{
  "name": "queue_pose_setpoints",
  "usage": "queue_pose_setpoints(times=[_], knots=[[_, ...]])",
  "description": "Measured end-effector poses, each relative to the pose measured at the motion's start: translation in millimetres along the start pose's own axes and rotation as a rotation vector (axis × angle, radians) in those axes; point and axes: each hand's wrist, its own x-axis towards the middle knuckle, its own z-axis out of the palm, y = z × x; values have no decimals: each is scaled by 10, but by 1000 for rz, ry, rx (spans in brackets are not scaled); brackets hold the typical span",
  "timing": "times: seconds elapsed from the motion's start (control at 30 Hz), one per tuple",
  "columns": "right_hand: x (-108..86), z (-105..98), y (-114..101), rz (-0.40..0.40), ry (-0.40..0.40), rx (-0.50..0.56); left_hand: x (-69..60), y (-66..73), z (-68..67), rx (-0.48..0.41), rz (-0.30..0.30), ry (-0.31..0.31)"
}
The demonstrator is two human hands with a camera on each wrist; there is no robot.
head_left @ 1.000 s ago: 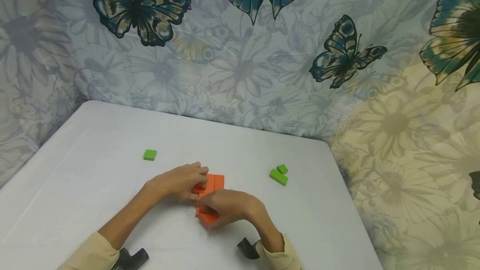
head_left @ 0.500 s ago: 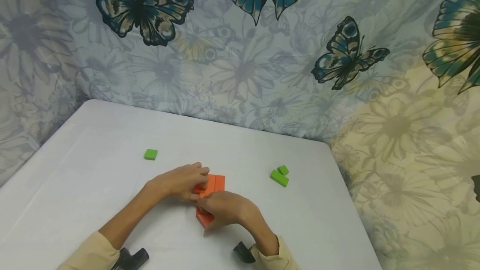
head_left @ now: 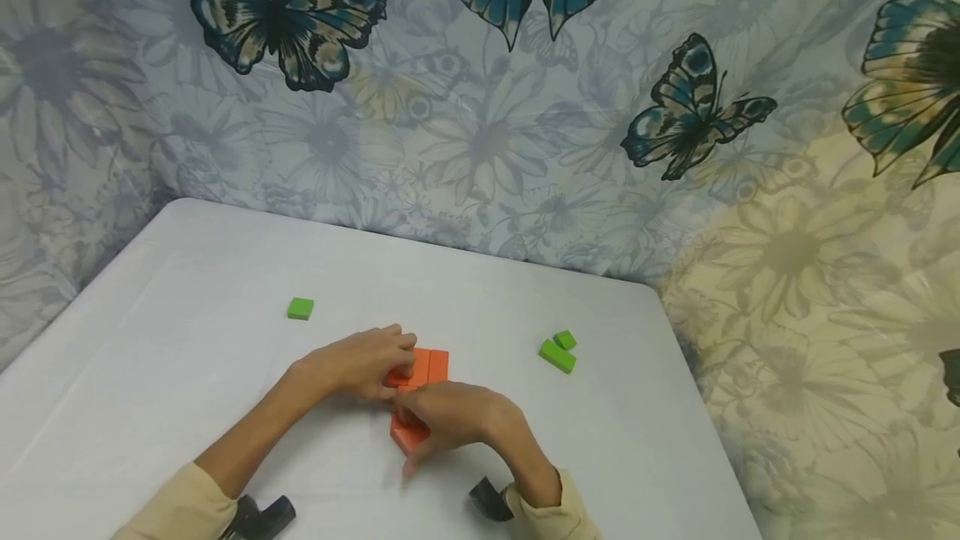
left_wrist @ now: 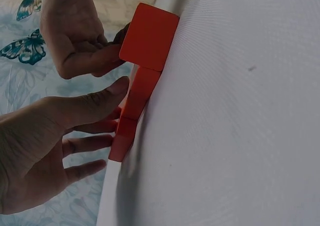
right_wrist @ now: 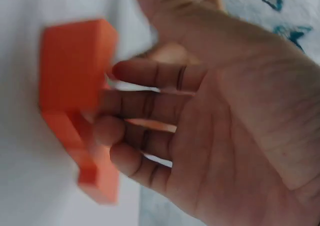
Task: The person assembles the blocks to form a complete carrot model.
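Several orange blocks point(head_left: 438, 365) stand together on the white table, with faces side by side. My left hand point(head_left: 367, 363) is at their left side; in the left wrist view its thumb and spread fingers point(left_wrist: 89, 145) touch the red-orange blocks point(left_wrist: 141, 88). My right hand point(head_left: 457, 413) lies over the near end, thumb held away from the blocks. In the right wrist view, its loosely bent fingertips point(right_wrist: 117, 131) touch the side of the orange blocks point(right_wrist: 70, 65). Part of the blocks is hidden under both hands in the head view.
A green square block point(head_left: 301, 308) lies at the back left of the white table point(head_left: 225, 273). To the right are a long green block point(head_left: 557, 356) and a small green block point(head_left: 565, 340), close together. A patterned butterfly cloth point(head_left: 480, 140) hangs behind.
My right hand has shifted slightly, its thumb moving away from the near orange block, which sits closer against the others. My left hand has stayed in place.
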Motion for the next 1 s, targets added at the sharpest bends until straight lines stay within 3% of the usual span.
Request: queue_pose_setpoints(times=[0.1,0.2,0.4,0.57,0.77,1.0], knots=[[-128,-117,154,49,43,132,5,9,-20,5,-6,-22],[-327,-265,416,152,108,207,3,42,-69,-2,-20,-53],[-822,-444,1066,455,161,320,-8,142,-133,30,-6,-60],[-1081,-342,1413,686,164,315,-11,233,-163,-31,-17,-128],[-1037,-203,1577,745,174,271,-48,283,-173,-57,-69,-152],[-988,-170,1615,793,219,276,-77,315,-183,-19,-66,-162]])
